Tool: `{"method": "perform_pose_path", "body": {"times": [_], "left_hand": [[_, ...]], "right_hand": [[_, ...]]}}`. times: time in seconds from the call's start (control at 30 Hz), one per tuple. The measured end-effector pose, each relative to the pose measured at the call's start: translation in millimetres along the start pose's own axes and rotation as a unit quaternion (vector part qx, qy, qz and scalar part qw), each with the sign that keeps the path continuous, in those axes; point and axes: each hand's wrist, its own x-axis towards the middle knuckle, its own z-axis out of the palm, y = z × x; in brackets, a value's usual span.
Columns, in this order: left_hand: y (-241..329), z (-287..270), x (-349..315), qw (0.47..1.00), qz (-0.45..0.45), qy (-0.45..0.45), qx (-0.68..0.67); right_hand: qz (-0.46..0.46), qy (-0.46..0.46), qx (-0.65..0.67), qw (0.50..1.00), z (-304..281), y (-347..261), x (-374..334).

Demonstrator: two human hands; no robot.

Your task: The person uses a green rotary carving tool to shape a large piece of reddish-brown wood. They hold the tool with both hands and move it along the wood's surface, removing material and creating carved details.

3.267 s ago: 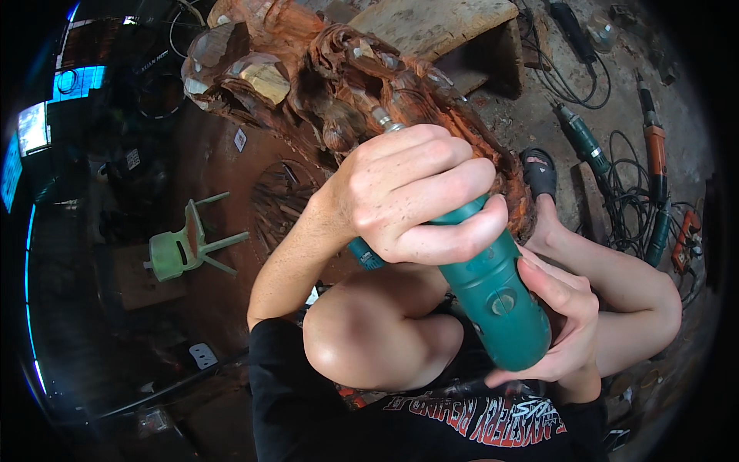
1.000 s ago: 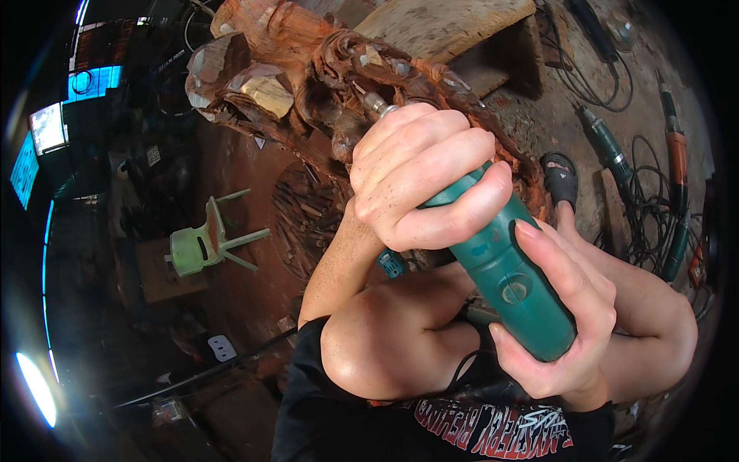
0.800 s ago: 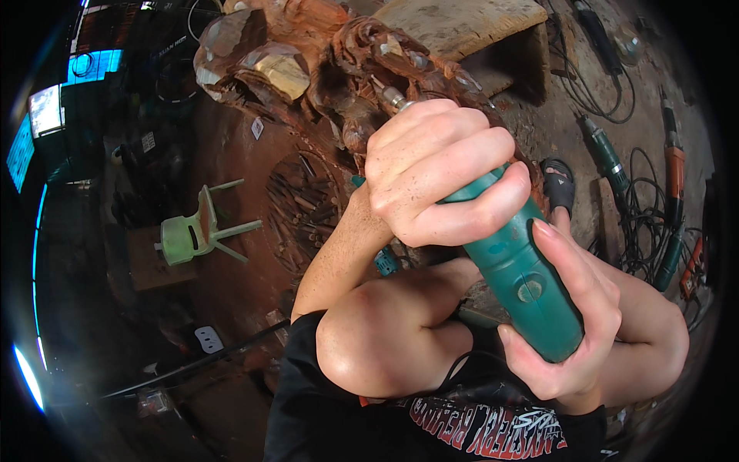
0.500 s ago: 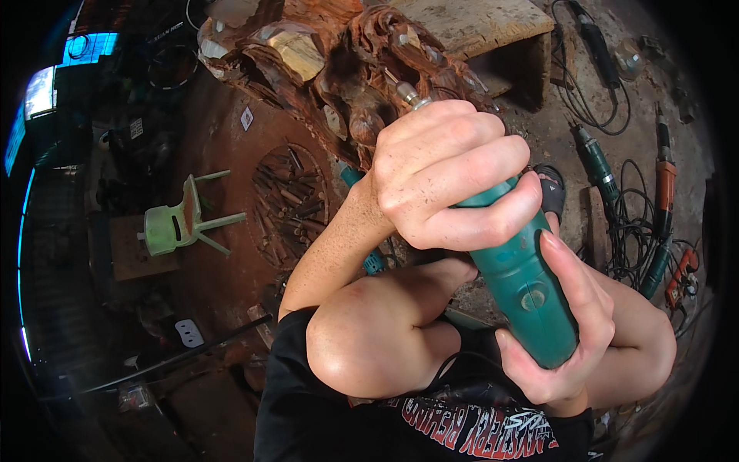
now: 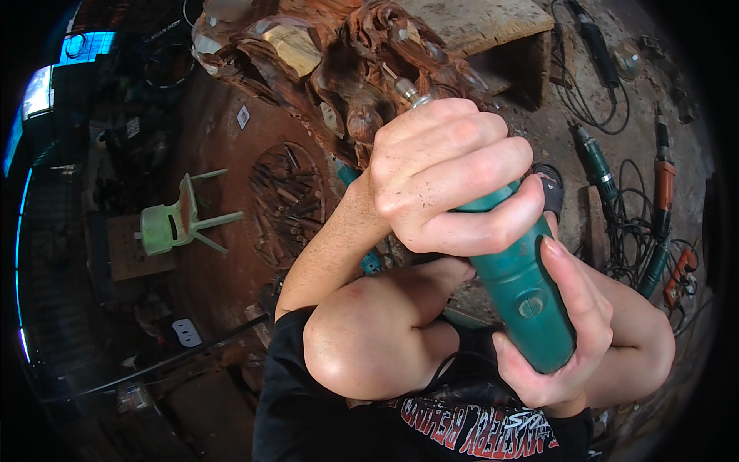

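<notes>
Both hands grip a green cylindrical power carving tool (image 5: 517, 296).
Left hand (image 5: 454, 181) wraps its front; right hand (image 5: 566, 339) clasps its rear, bit at reddish gnarled wood sculpture (image 5: 339, 69).

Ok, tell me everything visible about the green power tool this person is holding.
The green handheld power tool has a rounded plastic-looking body with a round mark on its side, narrowing to a silvery metal collet and thin bit at the front. It is tilted, its bit pointing up and away into the reddish-brown carved wood piece. The left hand wraps the front of the body; the right hand cups the rear end. Whether it is running cannot be told.
</notes>
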Motion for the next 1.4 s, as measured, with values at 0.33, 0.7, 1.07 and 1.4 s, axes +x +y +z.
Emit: {"method": "perform_pose_path", "body": {"times": [0.33, 0.7, 1.07, 1.4], "left_hand": [[-0.4, 0.6, -1.8, 1.0, 0.008, -0.008, 0.01], [2.3, -0.6, -1.3, 1.0, 0.004, -0.019, -0.006], [5.5, 1.2, -3.9, 0.998, 0.026, 0.011, 0.059], [4.4, 0.3, -2.5, 0.999, 0.006, -0.005, 0.048]], "right_hand": [[-0.068, -0.013, -0.06, 0.996, -3.5, -1.5, 10.5], [0.07, -0.007, 0.021, 0.997, -5.6, -10.2, 4.4], [0.072, -0.02, 0.046, 0.996, -9.3, -2.0, 21.0], [0.094, -0.047, 0.056, 0.993, -18.2, -6.2, 33.6]]}}
